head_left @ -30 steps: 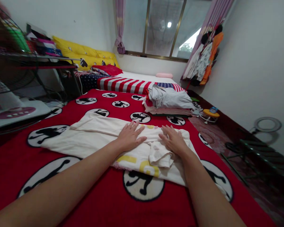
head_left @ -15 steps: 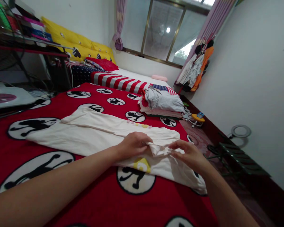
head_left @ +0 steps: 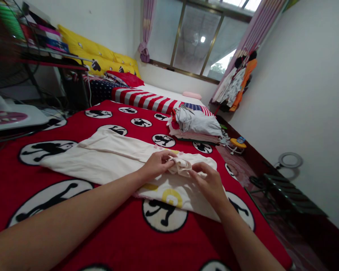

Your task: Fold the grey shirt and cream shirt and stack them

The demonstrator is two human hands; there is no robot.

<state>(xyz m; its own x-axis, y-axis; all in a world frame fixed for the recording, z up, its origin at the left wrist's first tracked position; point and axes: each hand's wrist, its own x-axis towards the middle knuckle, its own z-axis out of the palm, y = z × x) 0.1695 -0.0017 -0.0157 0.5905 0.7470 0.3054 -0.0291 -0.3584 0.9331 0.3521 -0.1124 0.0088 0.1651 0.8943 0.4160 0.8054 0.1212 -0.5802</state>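
A cream shirt (head_left: 113, 162) with yellow lettering lies folded lengthwise across the red blanket (head_left: 107, 226), which is printed with black figures in white ovals. My left hand (head_left: 158, 165) pinches a bunched bit of the shirt's fabric between thumb and fingers. Close by on the right, my right hand (head_left: 207, 178) grips the same gathered fabric with its fingertips. Between the hands the cloth is raised and crumpled, while the left part of the shirt lies fairly flat. Both palms face down and hide some of the fabric.
Beyond the shirt sits a stack of folded clothes (head_left: 199, 122). A white fan base (head_left: 14, 114) stands at the left, near a cluttered desk (head_left: 53, 62). Right of the blanket's edge are a dark slatted chair (head_left: 293, 195) and a yellow stool (head_left: 237, 143).
Both hands have moved up the view, the right one also leftward, gathering the fabric between them. The shirt's lower right end has been drawn inward, uncovering more blanket. The view has shifted slightly.
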